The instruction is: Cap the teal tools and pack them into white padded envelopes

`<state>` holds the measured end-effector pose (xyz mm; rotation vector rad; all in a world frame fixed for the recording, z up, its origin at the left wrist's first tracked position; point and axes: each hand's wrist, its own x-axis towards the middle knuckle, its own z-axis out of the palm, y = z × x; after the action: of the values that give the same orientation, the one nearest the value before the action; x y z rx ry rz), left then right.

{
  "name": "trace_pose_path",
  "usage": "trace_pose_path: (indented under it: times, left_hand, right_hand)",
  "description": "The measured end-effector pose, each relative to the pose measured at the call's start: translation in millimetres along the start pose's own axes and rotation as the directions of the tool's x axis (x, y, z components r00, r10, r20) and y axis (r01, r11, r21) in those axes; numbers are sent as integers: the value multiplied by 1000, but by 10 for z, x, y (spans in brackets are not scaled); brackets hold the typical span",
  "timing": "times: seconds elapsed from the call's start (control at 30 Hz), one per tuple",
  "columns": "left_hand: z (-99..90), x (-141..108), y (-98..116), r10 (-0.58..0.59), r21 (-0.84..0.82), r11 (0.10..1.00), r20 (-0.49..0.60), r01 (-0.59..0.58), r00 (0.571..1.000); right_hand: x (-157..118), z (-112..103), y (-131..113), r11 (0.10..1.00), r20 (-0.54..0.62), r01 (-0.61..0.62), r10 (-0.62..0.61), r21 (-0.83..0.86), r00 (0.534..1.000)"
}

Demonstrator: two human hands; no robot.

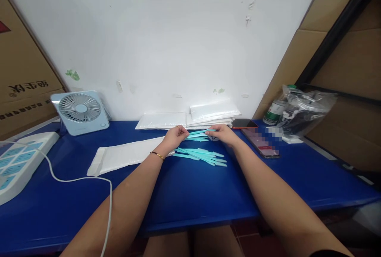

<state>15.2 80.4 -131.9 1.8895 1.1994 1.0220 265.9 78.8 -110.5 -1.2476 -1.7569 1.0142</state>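
Slim turquoise plastic sticks [198, 133] with paler flat ends stretch between my two hands, just above the blue table. My left hand [174, 136] pinches their left ends between thumb and fingers. At the other end, my right hand [222, 133] is closed on one of them with its fingertips. A loose fan of similar sticks [205, 156] lies on the table below my hands. Beside my left wrist a long white padded envelope [127, 157] lies flat, its right end partly hidden by my arm. Exactly what kind of sticks they are I cannot tell.
Stacked white padded envelopes [212, 113] lie against the wall. A light blue fan [81, 110] and white power strip [28, 165] stand left; a white cable [110, 197] crosses my left forearm. Right are two phones [262, 145], a bottle [274, 111] and a plastic bag [308, 108].
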Motion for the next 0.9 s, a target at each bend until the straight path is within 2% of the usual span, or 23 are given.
trace_pose_path:
  times: [0.17, 0.33, 0.47, 0.53, 0.7, 0.8, 0.9]
  left_hand:
    - [23, -7, 37, 5, 32, 999, -29, -4, 1000]
    - [-24, -4, 31, 9, -38, 999, -43, -11, 999]
    - [-62, 11, 2, -25, -51, 998, -77, 21, 997]
    - [-52, 7, 2, -13, -41, 999, -68, 10, 998]
    - [7, -5, 12, 44, -12, 999, -15, -45, 999]
    - [-20, -5, 11, 27, 9, 1000, -55, -26, 998]
    - [-73, -18, 9, -8, 83, 996, -98, 16, 995]
  right_hand:
    - [-11, 8, -24, 996, 25, -33, 31, 80, 999]
    - [-8, -39, 3, 994, 100, -71, 62, 83, 993]
    - [-3, -138, 49, 994, 22, -42, 40, 103, 999]
    - [-11, -155, 37, 995, 16, -45, 43, 91, 999]
    - [-19, -48, -21, 997, 99, -60, 56, 41, 994]
    - [-9, -65, 30, 997, 71, -63, 59, 53, 996]
    - [-1, -187, 109, 997, -12, -79, 79, 1, 997]
